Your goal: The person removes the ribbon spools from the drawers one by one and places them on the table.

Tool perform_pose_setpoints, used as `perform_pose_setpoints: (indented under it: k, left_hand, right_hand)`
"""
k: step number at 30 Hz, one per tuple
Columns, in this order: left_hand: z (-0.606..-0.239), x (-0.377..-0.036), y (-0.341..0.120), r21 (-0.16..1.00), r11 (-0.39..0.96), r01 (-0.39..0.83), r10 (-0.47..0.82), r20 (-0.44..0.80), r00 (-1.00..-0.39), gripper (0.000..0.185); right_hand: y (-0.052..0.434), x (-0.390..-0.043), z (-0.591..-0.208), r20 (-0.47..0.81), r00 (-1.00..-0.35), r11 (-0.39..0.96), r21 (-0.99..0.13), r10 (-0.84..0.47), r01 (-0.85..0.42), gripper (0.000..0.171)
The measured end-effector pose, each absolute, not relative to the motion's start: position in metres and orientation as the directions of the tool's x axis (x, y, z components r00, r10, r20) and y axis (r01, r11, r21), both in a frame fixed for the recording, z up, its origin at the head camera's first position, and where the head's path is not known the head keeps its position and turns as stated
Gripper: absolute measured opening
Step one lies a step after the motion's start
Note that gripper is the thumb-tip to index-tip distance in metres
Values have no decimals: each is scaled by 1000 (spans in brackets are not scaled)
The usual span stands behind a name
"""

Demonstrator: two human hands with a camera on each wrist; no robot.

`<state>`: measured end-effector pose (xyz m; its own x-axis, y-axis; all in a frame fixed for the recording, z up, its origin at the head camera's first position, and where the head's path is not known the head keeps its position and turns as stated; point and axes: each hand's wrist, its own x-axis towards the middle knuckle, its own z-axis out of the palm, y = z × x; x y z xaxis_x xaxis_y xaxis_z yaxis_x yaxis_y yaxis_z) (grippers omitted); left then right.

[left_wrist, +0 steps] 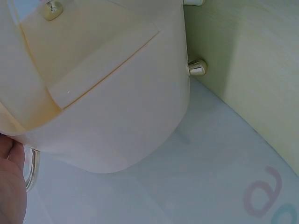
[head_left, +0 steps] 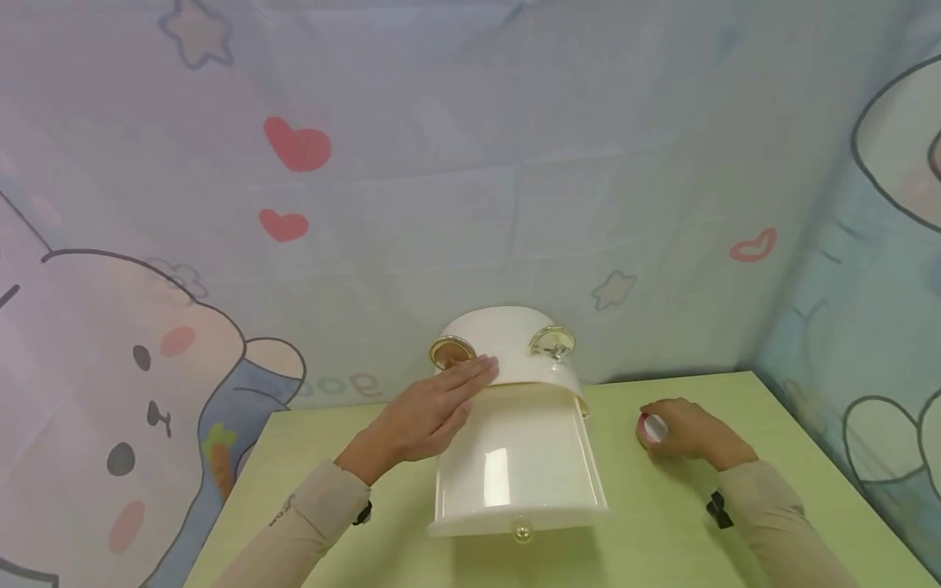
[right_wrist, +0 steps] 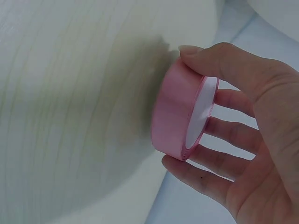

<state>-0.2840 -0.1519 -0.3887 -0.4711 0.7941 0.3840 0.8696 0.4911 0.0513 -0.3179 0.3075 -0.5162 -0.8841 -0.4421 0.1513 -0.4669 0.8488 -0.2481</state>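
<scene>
Pinched between thumb and fingers, a round pink ribbon roll (right_wrist: pixel 183 116) sits in the right hand (head_left: pixel 687 430) at right of centre on the pale green tabletop (head_left: pixel 662 539). Farther back, mid-frame, the left hand (head_left: pixel 430 412) lies flat, fingers straight, on the cream plastic cabinet with gold ring handles (head_left: pixel 518 425), before the cartoon backdrop (head_left: pixel 294 147).

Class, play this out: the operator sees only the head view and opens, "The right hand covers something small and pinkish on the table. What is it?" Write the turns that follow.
Observer: A pink roll of ribbon; the right hand pinches it between thumb and fingers.
Operator: Does the cream box have feet?
Observer: Yes, the left wrist view shows a gold foot under it.
Operator: Where's the left hand's thumb side?
Observer: The left hand lies beside a gold ring handle.
</scene>
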Motion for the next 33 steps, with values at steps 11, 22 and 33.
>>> perform_pose_setpoints:
  k: [11, 22, 33]
  left_hand:
    - [-389, -284, -152, 55, 482, 874, 798, 385, -464, 56]
    - [-389, -285, -151, 53, 478, 877, 799, 388, -460, 56]
    - [-390, -286, -148, 55, 488, 871, 799, 373, -472, 55]
  right_hand:
    - [303, -321, -521, 106, -905, 865, -268, -412, -425, 52]
    - [304, -324, -524, 64, -918, 875, -283, -391, -392, 54]
    - [308, -323, -532, 83, -916, 866, -303, -392, -398, 53]
